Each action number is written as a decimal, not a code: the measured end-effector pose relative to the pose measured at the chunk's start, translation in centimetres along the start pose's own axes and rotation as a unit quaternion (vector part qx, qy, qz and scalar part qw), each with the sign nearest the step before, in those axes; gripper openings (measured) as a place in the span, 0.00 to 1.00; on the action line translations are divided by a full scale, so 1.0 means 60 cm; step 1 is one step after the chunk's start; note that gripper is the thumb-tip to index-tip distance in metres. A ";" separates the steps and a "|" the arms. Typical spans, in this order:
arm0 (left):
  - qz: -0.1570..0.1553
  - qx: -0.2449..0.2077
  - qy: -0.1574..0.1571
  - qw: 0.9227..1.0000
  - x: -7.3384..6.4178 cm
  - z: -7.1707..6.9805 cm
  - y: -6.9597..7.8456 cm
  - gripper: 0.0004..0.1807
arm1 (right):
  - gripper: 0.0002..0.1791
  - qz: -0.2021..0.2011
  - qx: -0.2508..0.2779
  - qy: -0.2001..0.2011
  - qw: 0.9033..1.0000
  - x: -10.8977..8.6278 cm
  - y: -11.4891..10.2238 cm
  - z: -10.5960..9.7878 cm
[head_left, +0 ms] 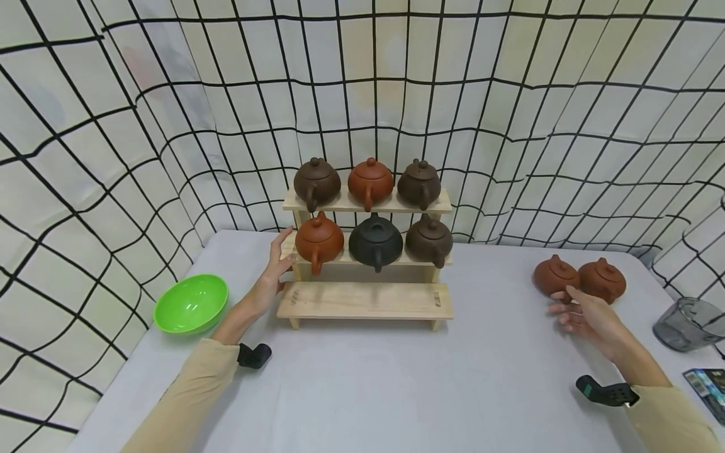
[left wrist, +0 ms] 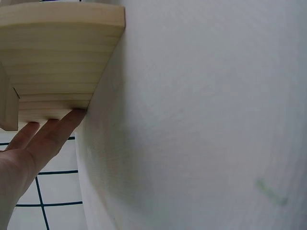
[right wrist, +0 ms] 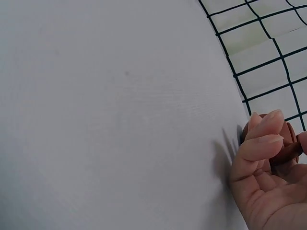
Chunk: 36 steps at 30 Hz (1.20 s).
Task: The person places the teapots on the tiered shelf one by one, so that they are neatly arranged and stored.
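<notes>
At the left end of a three-step wooden rack (head_left: pixel 365 301), my left hand (head_left: pixel 270 277) rests with straight, spread fingers. In the left wrist view those fingers (left wrist: pixel 50 136) touch the underside of a shelf board. My right hand (head_left: pixel 586 318) is at the front of a reddish-brown teapot (head_left: pixel 554 277) on the table at the right. Its curled fingers and thumb pinch a projecting part of this teapot (right wrist: pixel 286 152) in the right wrist view; the hand hides much of the pot. Another reddish-brown teapot (head_left: pixel 605 280) stands close beside it.
Brown, orange-red and black teapots, such as the black one (head_left: pixel 376 240), stand on the rack's upper two steps. A green bowl (head_left: pixel 191 304) is at the left. At the right are a clear grey container (head_left: pixel 682 327) and a printed packet (head_left: pixel 708 390). Grid-patterned cloth (head_left: pixel 396 100) borders the table.
</notes>
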State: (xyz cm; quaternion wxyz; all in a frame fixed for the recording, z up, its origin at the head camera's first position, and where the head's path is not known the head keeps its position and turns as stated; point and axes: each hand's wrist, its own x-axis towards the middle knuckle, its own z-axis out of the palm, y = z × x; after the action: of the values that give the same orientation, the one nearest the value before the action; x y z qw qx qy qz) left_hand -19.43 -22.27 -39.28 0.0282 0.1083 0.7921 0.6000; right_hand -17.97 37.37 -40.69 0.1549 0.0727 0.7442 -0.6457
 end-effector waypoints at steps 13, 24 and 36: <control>0.002 -0.005 0.001 1.000 0.000 0.001 -0.006 0.39 | 0.20 0.002 0.064 -0.010 0.998 -0.017 -0.010 0.022; 0.008 -0.006 -0.001 1.000 0.000 0.000 -0.002 0.38 | 0.17 -0.157 0.042 -0.052 0.985 -0.084 -0.081 0.040; 0.011 -0.003 -0.002 1.000 -0.001 -0.001 -0.002 0.38 | 0.19 -0.213 0.002 -0.089 0.973 -0.153 -0.157 0.127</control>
State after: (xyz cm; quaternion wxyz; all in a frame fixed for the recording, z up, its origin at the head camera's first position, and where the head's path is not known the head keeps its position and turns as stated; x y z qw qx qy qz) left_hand -19.39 -22.35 -39.40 0.0234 0.1181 0.7887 0.6028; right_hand -11.20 29.22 -29.76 0.0793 -0.1453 0.7245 -0.6691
